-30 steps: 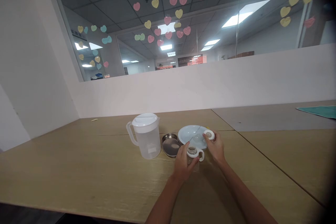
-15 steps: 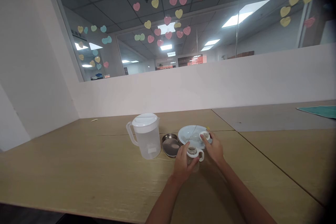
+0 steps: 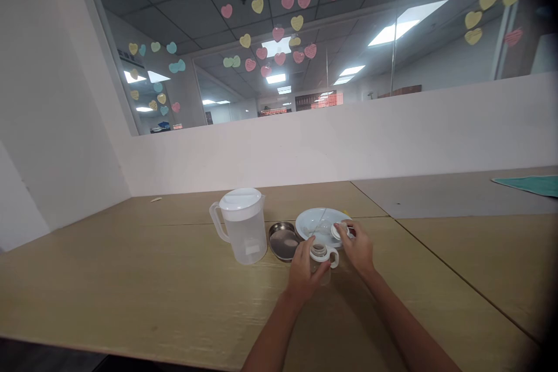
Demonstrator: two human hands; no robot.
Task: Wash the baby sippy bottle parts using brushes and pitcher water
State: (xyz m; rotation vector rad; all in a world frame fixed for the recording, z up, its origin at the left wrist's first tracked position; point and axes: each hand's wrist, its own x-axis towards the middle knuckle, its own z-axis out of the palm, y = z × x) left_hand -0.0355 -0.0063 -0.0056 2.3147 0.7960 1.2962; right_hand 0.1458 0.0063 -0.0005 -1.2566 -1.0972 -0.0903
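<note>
My left hand (image 3: 303, 272) is closed around a small clear bottle (image 3: 323, 276) with an uncovered mouth and a white collar that has a loop handle on its right. In my right hand (image 3: 358, 248), pinched between thumb and fingers, is a white cap (image 3: 337, 232), tilted and apart from the bottle. The cap is over the right side of a pale blue-white plate (image 3: 307, 218), behind the bottle. Clear items on the plate are too faint to name. Left of the plate lies a round, shallow metal dish (image 3: 284, 242), partly behind my left hand.
A translucent pitcher (image 3: 247, 238) with a white lid stands left of the metal dish. A green cloth (image 3: 529, 185) lies at the far right of the wooden table (image 3: 131, 285). Behind the table rises a white wall (image 3: 279, 157) below a window with heart-shaped notes.
My right hand has turned the white cap, so its inside, which faced up before, no longer shows the same way. The hand has shifted slightly. My left hand and the bottle stay put.
</note>
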